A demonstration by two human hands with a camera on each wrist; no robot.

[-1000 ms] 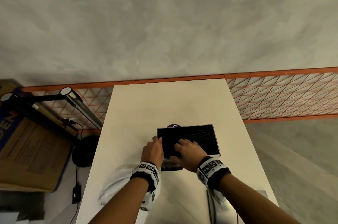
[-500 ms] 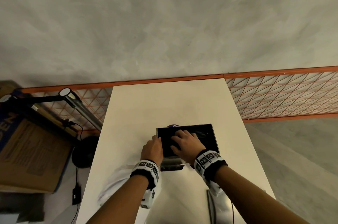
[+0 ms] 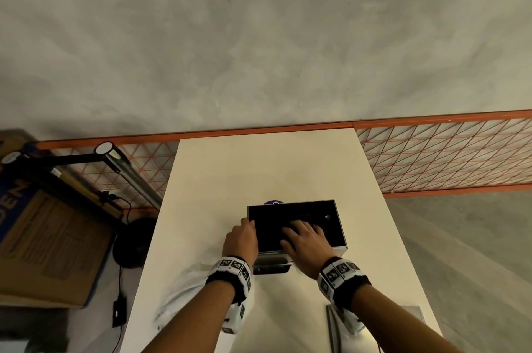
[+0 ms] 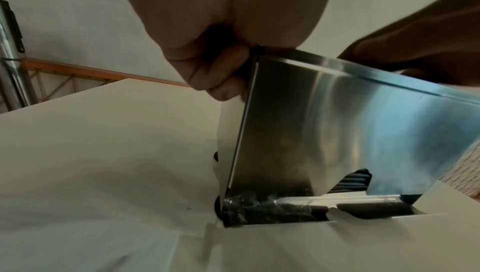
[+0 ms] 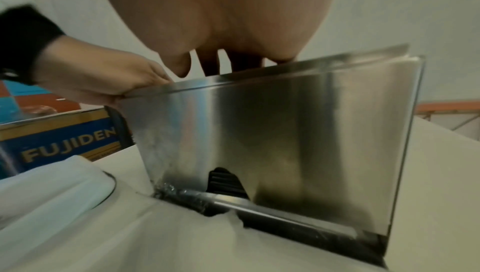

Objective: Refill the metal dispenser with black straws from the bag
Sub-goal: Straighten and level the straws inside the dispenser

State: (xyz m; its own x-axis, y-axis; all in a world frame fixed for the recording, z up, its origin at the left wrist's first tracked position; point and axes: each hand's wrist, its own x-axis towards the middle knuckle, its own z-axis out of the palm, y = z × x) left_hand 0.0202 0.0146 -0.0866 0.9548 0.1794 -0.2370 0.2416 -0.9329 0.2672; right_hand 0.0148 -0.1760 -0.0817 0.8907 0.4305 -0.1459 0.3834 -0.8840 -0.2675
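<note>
The metal dispenser (image 3: 341, 240) stands open-topped in the middle of the white table (image 3: 259, 168). Black straws (image 3: 267, 223) fill its dark inside and show in the front slot (image 5: 223, 182). My left hand (image 3: 241, 237) grips the dispenser's left rim with curled fingers (image 4: 221, 75). My right hand (image 3: 305, 237) reaches into the open top, fingers spread flat on the straws. The white plastic bag (image 3: 184, 295) lies limp on the table under my left forearm.
A flat metal piece (image 3: 334, 329) lies at the table's near right edge. A cardboard box (image 3: 43, 237) and a lamp arm (image 3: 121, 162) stand off the table's left side. An orange wire fence (image 3: 446, 157) runs behind the table.
My right hand has slid a little over the straws inside the dispenser, farther in and then slightly right. The left hand and the dispenser have stayed put.
</note>
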